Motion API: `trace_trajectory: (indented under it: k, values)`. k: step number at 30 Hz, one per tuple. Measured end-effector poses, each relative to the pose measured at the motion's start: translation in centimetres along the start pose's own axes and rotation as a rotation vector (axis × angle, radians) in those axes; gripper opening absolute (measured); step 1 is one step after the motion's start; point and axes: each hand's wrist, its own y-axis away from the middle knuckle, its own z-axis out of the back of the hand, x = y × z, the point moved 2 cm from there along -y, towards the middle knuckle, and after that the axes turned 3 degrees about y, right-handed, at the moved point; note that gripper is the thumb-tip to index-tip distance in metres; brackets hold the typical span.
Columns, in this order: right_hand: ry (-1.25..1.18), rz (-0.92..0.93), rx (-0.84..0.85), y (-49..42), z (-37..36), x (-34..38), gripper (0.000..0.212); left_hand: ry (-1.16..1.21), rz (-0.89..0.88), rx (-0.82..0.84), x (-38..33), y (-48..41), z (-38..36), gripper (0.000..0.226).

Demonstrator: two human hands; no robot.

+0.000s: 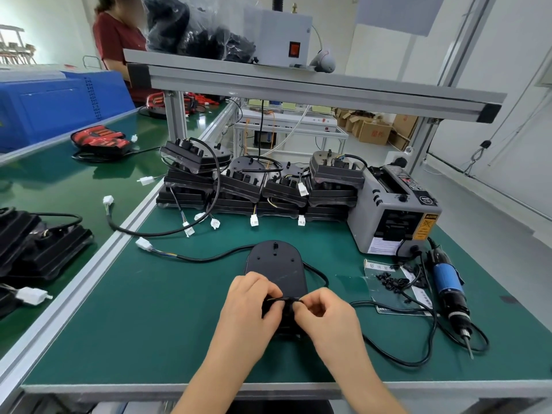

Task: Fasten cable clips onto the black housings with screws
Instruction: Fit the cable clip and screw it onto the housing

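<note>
A black oval housing (276, 265) lies flat on the green mat in front of me, its black cable (209, 257) running left to a white connector (144, 244). My left hand (252, 300) and my right hand (324, 312) meet over the housing's near end. Both pinch a thin black cable or clip piece (287, 299) between thumb and fingers; which of the two it is I cannot tell. Small black clips and screws (391, 282) lie loose on a plastic bag to the right. An electric screwdriver (449, 291) with a blue grip lies beside them.
Stacks of black housings with cables (257, 183) line the back of the mat. A grey tape dispenser (394, 210) stands at the back right. More housings (35, 243) sit on the left bench. A person in a red shirt (118, 40) stands far left.
</note>
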Motion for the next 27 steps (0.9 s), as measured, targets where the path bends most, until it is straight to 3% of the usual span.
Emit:
trace_trajectory:
  k: [15, 27]
  values:
    - [0.376, 0.228, -0.062, -0.5, 1.0, 0.6, 0.024, 0.1, -0.063, 0.024, 0.1, -0.1, 0.4, 0.019]
    - [0.466, 0.624, -0.092, -1.5, 1.2, 1.3, 0.022, 0.124, -0.049, 0.099, 0.6, -0.5, 0.5, 0.017]
